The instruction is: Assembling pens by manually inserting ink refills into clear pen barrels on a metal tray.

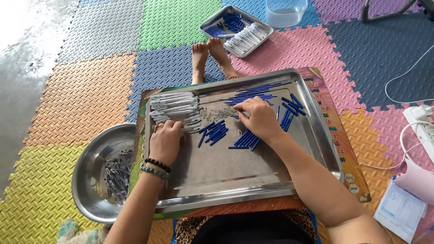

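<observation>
The left hand [166, 141] rests palm-down on the large steel tray [253, 180], fingers curled over the near edge of a stack of white pen barrels [174, 107] at the tray's far-left corner; whether it grips one cannot be told. Two bead bracelets [156, 168] circle its wrist. The right hand [260, 118] lies at the tray's centre, fingertips drawn together at a small cluster of clear pen parts [217, 113]; what they pinch is too small to tell. Blue pen parts [214, 132] lie in loose groups between the hands, below the right hand, and along the far and right sides of the tray. The tray sits on a printed board over the person's lap. A round steel bowl [92, 171] holding dark parts stands at near left. A smaller tray [237, 29] of blue and white parts lies far beyond the feet on the foam mat floor [86, 95].
</observation>
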